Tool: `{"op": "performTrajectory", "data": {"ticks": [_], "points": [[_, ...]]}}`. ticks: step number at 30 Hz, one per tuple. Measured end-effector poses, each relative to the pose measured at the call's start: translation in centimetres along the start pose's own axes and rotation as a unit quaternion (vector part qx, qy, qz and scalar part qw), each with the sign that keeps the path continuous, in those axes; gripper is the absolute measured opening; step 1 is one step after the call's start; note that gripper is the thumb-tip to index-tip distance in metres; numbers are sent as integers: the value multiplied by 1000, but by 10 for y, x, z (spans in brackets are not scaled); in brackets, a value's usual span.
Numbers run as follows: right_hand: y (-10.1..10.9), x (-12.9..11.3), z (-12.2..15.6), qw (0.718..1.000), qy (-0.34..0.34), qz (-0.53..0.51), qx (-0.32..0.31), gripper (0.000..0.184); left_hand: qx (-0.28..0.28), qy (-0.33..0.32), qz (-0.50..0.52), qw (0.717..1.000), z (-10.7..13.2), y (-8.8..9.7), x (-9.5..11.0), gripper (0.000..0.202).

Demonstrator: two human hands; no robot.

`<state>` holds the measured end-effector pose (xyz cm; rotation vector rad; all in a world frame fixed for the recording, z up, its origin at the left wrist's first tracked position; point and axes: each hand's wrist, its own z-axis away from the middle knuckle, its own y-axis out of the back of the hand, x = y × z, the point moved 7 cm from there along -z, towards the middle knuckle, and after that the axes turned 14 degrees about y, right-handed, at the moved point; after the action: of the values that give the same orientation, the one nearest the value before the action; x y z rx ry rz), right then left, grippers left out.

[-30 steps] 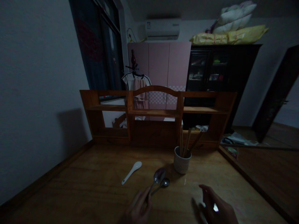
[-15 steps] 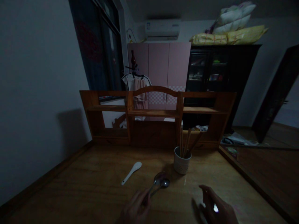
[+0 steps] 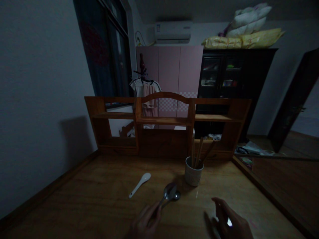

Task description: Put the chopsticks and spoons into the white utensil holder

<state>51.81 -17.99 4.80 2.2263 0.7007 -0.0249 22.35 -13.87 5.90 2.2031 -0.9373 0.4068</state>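
At the lower middle my left hand [image 3: 147, 217] is closed around the handles of two metal spoons. The bowl of one spoon [image 3: 169, 190] overlaps that of the other spoon [image 3: 177, 195], both pointing away from me. My right hand [image 3: 230, 219] hovers over the table at the lower right, fingers apart and slightly bent, nothing visible in it. A white spoon [image 3: 142, 182] lies to the left of the metal ones. Farther back on the right stands a light cup [image 3: 193, 176] with several wooden chopsticks [image 3: 198, 154] leaning in it.
The wooden table [image 3: 99, 192] has a raised edge on the right and meets a wall on the left. A wooden shelf [image 3: 164, 121] runs along its back. Behind it are a pink wardrobe [image 3: 169, 69], a dark cabinet [image 3: 256, 76] and hanging clothes [image 3: 148, 91].
The bowl of the upper metal spoon has shifted slightly and turned, overlapping the other more. My right hand, the white spoon and the cup stay about where they were.
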Motion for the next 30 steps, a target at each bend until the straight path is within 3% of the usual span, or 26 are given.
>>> {"op": "performTrajectory", "data": {"ticks": [4,8,13,16,19,22,26,30], "points": [[-2,4,4,1000,-5,4,-4,34,46,-4,-2,999,0,4,-2,29],[-5,7,7,1000,-12,-1,-14,32,2,11,16,1000,0,2,-8,28],[-5,1,6,1000,-26,-2,-9,34,-93,160,61,981,5,-10,-28,22],[-5,3,6,999,-31,-15,-10,33,-97,244,91,961,10,-16,-37,27],[-6,8,7,999,-35,-14,-20,32,-78,285,99,950,12,-17,-42,31],[-4,11,9,999,-51,-9,6,32,-121,306,87,940,13,-23,-43,26],[-4,8,9,997,-69,-14,32,38,-143,296,86,941,10,-21,-42,17],[-3,6,6,998,-51,-16,14,34,-101,176,77,976,2,-12,-31,25]]}}
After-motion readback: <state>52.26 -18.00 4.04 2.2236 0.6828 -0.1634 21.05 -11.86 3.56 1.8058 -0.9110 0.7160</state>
